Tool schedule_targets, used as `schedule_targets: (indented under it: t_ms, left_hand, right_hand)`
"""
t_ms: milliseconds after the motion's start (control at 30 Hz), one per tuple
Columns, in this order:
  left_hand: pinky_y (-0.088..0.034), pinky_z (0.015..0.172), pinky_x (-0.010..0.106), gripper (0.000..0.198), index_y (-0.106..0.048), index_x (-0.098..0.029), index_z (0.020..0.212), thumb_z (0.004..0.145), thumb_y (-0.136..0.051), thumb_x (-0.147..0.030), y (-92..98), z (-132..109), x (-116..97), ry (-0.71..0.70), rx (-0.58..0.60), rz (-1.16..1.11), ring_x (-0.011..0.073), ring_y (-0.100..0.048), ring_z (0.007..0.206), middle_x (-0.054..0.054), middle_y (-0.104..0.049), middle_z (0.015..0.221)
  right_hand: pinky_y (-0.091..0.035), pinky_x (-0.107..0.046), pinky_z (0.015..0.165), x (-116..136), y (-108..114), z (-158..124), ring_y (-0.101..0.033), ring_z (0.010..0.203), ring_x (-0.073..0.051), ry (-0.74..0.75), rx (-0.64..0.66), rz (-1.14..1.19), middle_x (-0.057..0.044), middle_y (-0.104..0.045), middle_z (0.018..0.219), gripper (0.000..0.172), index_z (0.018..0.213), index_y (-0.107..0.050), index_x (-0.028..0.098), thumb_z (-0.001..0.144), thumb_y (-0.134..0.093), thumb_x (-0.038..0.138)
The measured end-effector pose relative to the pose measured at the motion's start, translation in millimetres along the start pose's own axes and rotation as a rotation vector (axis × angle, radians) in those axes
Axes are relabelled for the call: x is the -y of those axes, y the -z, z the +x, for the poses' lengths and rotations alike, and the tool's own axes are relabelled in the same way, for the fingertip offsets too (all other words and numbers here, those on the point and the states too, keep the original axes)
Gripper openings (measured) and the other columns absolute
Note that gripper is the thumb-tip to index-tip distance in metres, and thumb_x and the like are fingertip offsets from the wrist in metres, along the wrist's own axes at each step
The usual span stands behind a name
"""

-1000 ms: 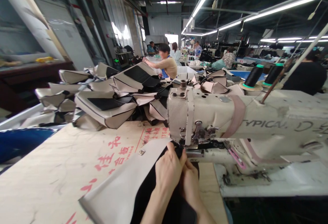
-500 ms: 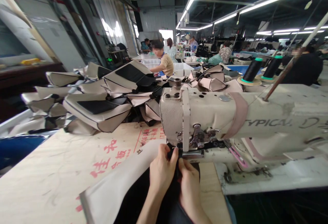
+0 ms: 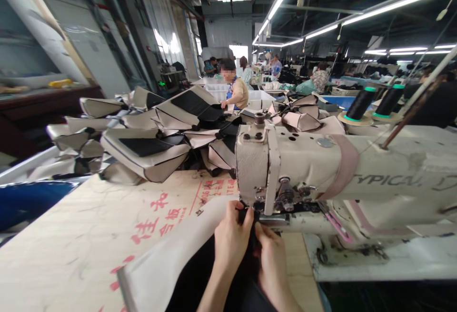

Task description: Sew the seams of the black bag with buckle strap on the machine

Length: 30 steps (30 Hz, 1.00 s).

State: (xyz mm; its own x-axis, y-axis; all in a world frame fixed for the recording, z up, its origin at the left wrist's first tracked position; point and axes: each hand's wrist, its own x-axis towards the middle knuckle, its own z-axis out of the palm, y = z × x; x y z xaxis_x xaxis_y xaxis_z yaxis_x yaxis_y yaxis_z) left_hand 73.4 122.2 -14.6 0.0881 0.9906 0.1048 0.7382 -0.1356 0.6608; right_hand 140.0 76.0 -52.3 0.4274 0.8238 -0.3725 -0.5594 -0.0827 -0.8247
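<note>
My left hand [image 3: 232,236] pinches the edge of a black and cream fabric piece [image 3: 193,274], close under the head of the sewing machine [image 3: 253,169]. Beside it, my right hand [image 3: 272,255] grips the black part of the same piece, thumb on top. The cream side of the fabric spreads to the left over the plywood table [image 3: 82,236]. Between my fingertips and the needle area the edge of the fabric is partly hidden, so I cannot make out the stitch line.
A heap of sewn cream and black pieces [image 3: 150,152] lies behind the table. Two black thread spools [image 3: 360,105] stand behind the machine. A pink-handled tool [image 3: 337,224] rests against the machine's arm. A co-worker [image 3: 237,90] sits beyond the heap.
The whole view has shifted, so the machine and table sit further right in the picture. Both hands keep their grip on the fabric at the machine's head.
</note>
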Motion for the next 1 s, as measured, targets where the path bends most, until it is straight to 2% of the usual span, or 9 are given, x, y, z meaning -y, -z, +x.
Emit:
schedule_targets:
  t_ms: [200, 300, 433, 533, 700, 767, 867, 933, 1000]
  left_hand:
    - [-0.037, 0.052, 0.021, 0.018, -0.045, -0.023, 0.092, 0.082, -0.044, -0.038, 0.9, -2.8, -2.7, 0.043, -0.022, -0.012, 0.0154, -0.058, 0.053, -0.006, -0.055, 0.057]
    - [-0.037, 0.051, 0.021, 0.018, -0.047, -0.023, 0.090, 0.081, -0.045, -0.039, -0.5, -2.2, -2.0, 0.048, -0.053, 0.016, 0.0153, -0.058, 0.051, -0.006, -0.055, 0.055]
    - [-0.037, 0.051, 0.021, 0.021, -0.053, -0.022, 0.089, 0.082, -0.045, -0.040, -1.9, -1.0, -0.4, 0.043, -0.041, 0.024, 0.0149, -0.058, 0.051, -0.006, -0.055, 0.055]
    - [-0.036, 0.053, 0.022, 0.022, -0.056, -0.022, 0.083, 0.083, -0.045, -0.041, -1.7, 0.5, -1.5, 0.036, -0.019, 0.041, 0.0157, -0.059, 0.054, -0.005, -0.055, 0.054]
    - [-0.037, 0.054, 0.022, 0.023, -0.057, -0.023, 0.083, 0.083, -0.045, -0.042, -0.4, 0.8, -2.5, 0.035, -0.006, 0.025, 0.0144, -0.058, 0.054, -0.005, -0.054, 0.054]
    - [-0.036, 0.053, 0.022, 0.024, -0.056, -0.023, 0.083, 0.083, -0.045, -0.045, 1.7, -6.0, 1.6, 0.025, -0.020, 0.005, 0.0134, -0.054, 0.050, -0.006, -0.049, 0.052]
    - [-0.037, 0.048, 0.022, 0.025, -0.052, -0.023, 0.084, 0.083, -0.044, -0.047, 8.9, -29.8, 13.6, 0.010, -0.021, -0.096, 0.0127, -0.048, 0.045, -0.007, -0.045, 0.050]
    - [-0.041, 0.050, 0.022, 0.025, -0.049, -0.024, 0.087, 0.082, -0.043, -0.047, 17.0, -52.4, 22.7, 0.003, 0.008, -0.207, 0.0133, -0.051, 0.048, -0.006, -0.051, 0.055]
    - [-0.047, 0.057, 0.023, 0.025, -0.050, -0.025, 0.093, 0.081, -0.043, -0.047, 28.5, -76.3, 29.9, -0.003, 0.030, -0.280, 0.0150, -0.058, 0.055, -0.004, -0.060, 0.063]
  right_hand:
    - [-0.024, -0.020, 0.041, -4.5, 1.8, 1.4, -0.030, 0.047, -0.007, 0.012, 0.029, -0.001, 0.001, -0.049, 0.054, 0.041, 0.071, -0.065, 0.011, 0.065, -0.066, 0.052]
    - [-0.023, -0.020, 0.040, -7.0, 3.8, 1.2, -0.028, 0.045, -0.006, 0.037, 0.026, -0.010, 0.003, -0.043, 0.050, 0.041, 0.068, -0.062, 0.012, 0.069, -0.064, 0.053]
    - [-0.028, -0.019, 0.041, -4.4, 9.7, -1.8, -0.034, 0.045, -0.007, 0.113, 0.112, -0.134, 0.004, -0.041, 0.050, 0.042, 0.070, -0.058, 0.013, 0.079, -0.055, 0.054]
    - [-0.029, -0.019, 0.041, 0.0, 11.9, -2.6, -0.036, 0.044, -0.008, 0.164, 0.162, -0.245, 0.004, -0.043, 0.052, 0.041, 0.070, -0.056, 0.014, 0.081, -0.052, 0.054]
    - [-0.026, -0.020, 0.038, -3.0, 9.4, -0.6, -0.034, 0.041, -0.008, 0.182, 0.107, -0.282, 0.005, -0.040, 0.049, 0.044, 0.068, -0.055, 0.015, 0.082, -0.049, 0.056]
    - [-0.028, -0.020, 0.040, -9.0, 8.6, -5.6, -0.037, 0.043, -0.009, 0.202, 0.089, -0.295, 0.003, -0.043, 0.049, 0.043, 0.067, -0.056, 0.015, 0.082, -0.050, 0.056]
    - [-0.039, -0.022, 0.054, -23.4, 9.8, -25.8, -0.052, 0.056, -0.014, 0.312, 0.084, -0.391, -0.002, -0.056, 0.060, 0.041, 0.070, -0.060, 0.017, 0.084, -0.047, 0.053]
    - [-0.043, -0.025, 0.064, -34.1, 13.4, -45.3, -0.058, 0.068, -0.018, 0.383, 0.046, -0.459, -0.005, -0.061, 0.070, 0.037, 0.073, -0.063, 0.019, 0.084, -0.049, 0.052]
    - [-0.046, -0.028, 0.072, -41.0, 19.6, -65.0, -0.059, 0.079, -0.020, 0.376, 0.006, -0.517, -0.006, -0.063, 0.081, 0.032, 0.079, -0.065, 0.020, 0.081, -0.055, 0.051]
